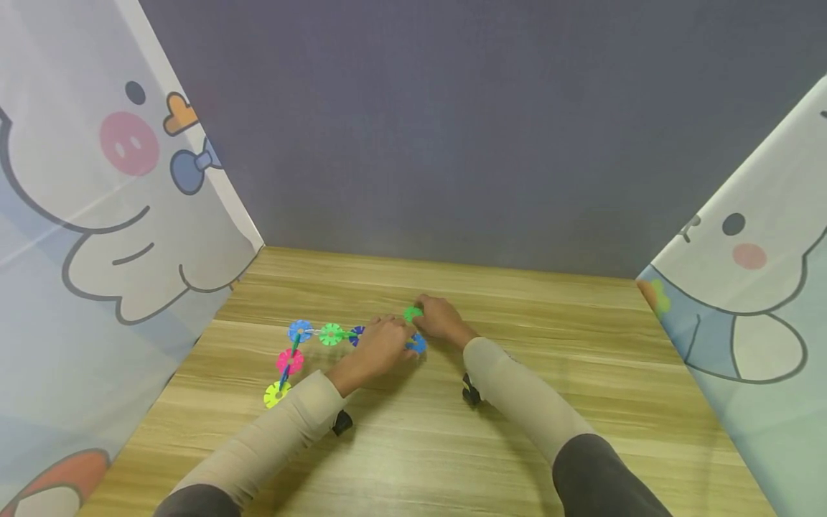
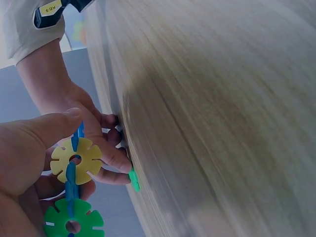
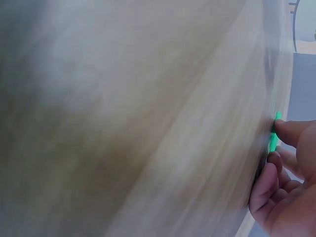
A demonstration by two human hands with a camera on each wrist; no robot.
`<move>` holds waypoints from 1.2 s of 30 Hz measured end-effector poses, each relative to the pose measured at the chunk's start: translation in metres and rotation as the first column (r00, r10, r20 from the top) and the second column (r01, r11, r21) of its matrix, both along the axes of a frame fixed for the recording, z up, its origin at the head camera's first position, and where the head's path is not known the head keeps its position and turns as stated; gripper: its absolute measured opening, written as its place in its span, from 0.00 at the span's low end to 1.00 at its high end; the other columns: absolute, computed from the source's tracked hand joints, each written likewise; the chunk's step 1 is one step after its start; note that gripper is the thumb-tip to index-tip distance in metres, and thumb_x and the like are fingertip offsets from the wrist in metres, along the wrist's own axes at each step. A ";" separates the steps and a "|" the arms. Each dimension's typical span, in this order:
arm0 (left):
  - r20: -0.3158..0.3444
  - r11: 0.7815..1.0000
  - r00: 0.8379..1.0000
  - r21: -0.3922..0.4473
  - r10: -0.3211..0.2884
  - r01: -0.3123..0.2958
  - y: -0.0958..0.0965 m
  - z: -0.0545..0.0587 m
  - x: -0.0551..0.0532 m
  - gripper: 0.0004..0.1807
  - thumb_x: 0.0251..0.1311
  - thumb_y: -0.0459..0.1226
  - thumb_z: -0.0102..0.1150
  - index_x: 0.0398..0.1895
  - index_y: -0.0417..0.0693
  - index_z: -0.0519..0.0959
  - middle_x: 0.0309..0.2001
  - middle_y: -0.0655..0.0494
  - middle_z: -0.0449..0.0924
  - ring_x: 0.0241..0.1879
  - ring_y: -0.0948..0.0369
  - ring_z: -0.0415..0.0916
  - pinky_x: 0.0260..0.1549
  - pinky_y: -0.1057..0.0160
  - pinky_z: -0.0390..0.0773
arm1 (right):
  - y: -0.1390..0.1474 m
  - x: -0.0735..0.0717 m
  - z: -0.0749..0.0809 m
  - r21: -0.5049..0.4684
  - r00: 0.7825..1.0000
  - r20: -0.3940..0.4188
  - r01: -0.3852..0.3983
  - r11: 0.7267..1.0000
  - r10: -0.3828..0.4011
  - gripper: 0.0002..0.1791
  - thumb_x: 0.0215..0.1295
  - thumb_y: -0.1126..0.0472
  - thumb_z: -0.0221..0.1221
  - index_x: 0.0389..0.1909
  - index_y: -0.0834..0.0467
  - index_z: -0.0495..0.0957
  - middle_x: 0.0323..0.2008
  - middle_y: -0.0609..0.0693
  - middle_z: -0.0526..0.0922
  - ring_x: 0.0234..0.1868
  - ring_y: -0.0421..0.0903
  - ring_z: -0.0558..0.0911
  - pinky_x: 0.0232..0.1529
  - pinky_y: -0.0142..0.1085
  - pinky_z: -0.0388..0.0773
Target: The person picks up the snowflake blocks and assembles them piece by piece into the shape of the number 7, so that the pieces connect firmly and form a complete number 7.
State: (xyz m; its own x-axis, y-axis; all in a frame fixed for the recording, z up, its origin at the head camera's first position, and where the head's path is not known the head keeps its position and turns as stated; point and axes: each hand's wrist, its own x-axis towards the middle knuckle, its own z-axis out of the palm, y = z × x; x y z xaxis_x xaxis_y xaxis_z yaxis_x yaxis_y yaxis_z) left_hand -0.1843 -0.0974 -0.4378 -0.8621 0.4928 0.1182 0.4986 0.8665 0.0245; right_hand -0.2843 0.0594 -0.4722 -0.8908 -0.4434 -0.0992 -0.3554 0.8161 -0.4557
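A chain of slotted plastic flower discs lies on the wooden table in the head view, bending from a yellow disc [image 1: 273, 388] past a pink disc [image 1: 283, 361] and a light-blue disc [image 1: 306, 327] toward the hands. My left hand [image 1: 380, 348] holds the chain's right part, covering some of it. In the left wrist view, a yellow disc [image 2: 89, 163], an edge-on blue disc [image 2: 71, 187] and a green disc [image 2: 91, 222] run along the left fingers. Beyond them, my right hand [image 1: 442, 320] pinches a loose-looking green disc [image 3: 273, 142] low over the tabletop.
The wooden table [image 1: 543, 309] backs onto a dark grey panel [image 1: 413, 129]. Cartoon-printed sheets stand at its left [image 1: 58, 287] and right [image 1: 775, 431]. Black wrist devices [image 1: 343, 422] sit below both sleeves.
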 end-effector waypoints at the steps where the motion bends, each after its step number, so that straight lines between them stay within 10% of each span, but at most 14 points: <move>1: -0.001 1.000 1.000 -0.001 0.000 0.000 0.000 0.000 0.000 0.23 0.59 0.52 0.72 0.52 0.48 0.85 0.50 0.52 0.87 0.52 0.50 0.82 0.55 0.43 0.83 | 0.000 0.000 0.000 0.001 1.000 0.004 0.001 1.000 -0.001 0.25 0.73 0.53 0.59 0.66 0.60 0.72 0.60 0.59 0.82 0.62 0.58 0.80 0.65 0.52 0.78; 14: 0.001 1.000 1.000 0.010 -0.002 0.002 0.000 -0.003 -0.002 0.23 0.59 0.52 0.71 0.53 0.50 0.85 0.53 0.52 0.87 0.54 0.49 0.82 0.56 0.42 0.82 | 0.005 0.003 -0.001 -0.069 0.999 -0.010 0.034 0.997 -0.035 0.19 0.67 0.58 0.65 0.53 0.62 0.72 0.36 0.51 0.81 0.34 0.45 0.78 0.35 0.34 0.77; 36: 0.000 1.000 1.000 0.010 0.002 -0.002 0.000 0.000 -0.001 0.25 0.59 0.51 0.71 0.55 0.48 0.85 0.50 0.51 0.88 0.50 0.52 0.83 0.53 0.47 0.84 | 0.040 0.021 0.009 -0.221 0.988 -0.072 -0.151 0.963 0.139 0.05 0.73 0.60 0.59 0.40 0.55 0.82 0.22 0.43 0.69 0.23 0.38 0.65 0.25 0.29 0.63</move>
